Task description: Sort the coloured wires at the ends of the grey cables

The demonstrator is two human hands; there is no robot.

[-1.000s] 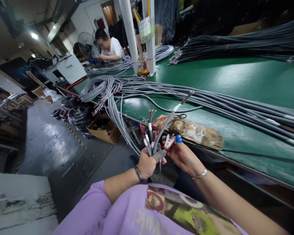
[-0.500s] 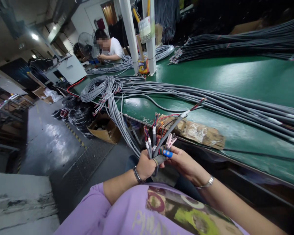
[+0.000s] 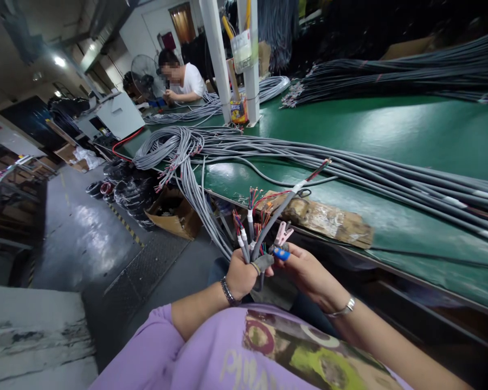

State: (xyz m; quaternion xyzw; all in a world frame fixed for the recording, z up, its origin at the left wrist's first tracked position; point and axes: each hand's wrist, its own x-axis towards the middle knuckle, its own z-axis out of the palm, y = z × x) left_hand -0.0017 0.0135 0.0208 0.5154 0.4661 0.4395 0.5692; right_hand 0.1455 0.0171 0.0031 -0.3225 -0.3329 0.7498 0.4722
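Observation:
My left hand (image 3: 243,275) is closed round several grey cables (image 3: 273,221), a grey cover on its thumb. Stripped ends with coloured wires (image 3: 236,221) and white wraps stick up out of the fist; one longer cable leans right over the table edge. Close beside it, my right hand (image 3: 307,269) is in a pinch, its thumb wearing a blue cover (image 3: 281,253). What lies between these fingertips is too small to make out. Just above them is a pink clothespin (image 3: 283,233); I cannot tell what it is clipped to.
A long bundle of grey cables (image 3: 350,165) runs along the green table (image 3: 390,127). A worn, taped cardboard piece (image 3: 337,219) lies at its front edge. White posts (image 3: 250,92) stand behind. Across the table sits a person (image 3: 191,81). An open carton (image 3: 174,216) stands on the floor.
The cable ends in my left hand have shifted a little to the left. My right fingertips have drawn slightly apart from the left thumb, and the coloured wires between them show less.

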